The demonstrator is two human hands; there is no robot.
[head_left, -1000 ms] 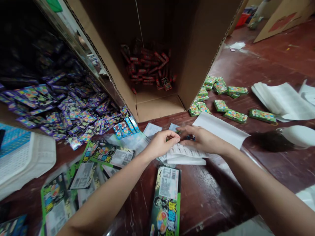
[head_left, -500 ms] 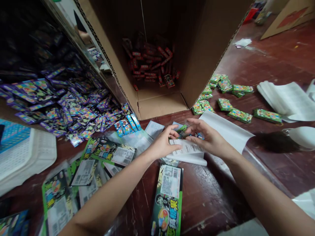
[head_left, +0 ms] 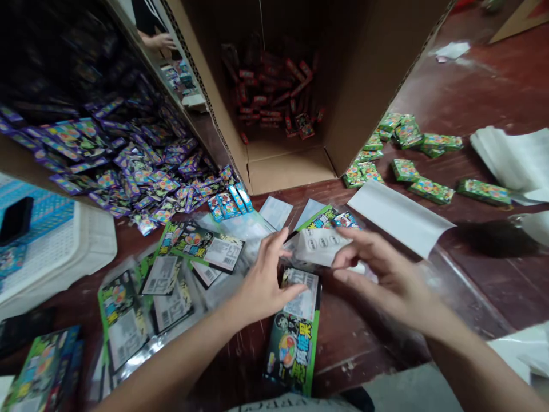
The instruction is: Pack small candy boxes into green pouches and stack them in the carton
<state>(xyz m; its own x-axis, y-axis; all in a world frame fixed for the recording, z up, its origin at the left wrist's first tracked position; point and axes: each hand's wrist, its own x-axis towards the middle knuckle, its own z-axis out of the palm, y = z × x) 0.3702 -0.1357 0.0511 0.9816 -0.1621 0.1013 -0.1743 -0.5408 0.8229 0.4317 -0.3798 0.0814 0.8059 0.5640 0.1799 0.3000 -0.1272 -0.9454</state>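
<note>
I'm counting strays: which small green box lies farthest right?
The box just in front of the white sheets; other green boxes lie left of it.

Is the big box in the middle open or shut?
Open: its near side gapes, showing red packets inside the box.

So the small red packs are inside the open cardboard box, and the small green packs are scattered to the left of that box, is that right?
Not quite: the small green packs are scattered to the right of the open cardboard box, as the head view shows. The small red packs are inside it.
</note>
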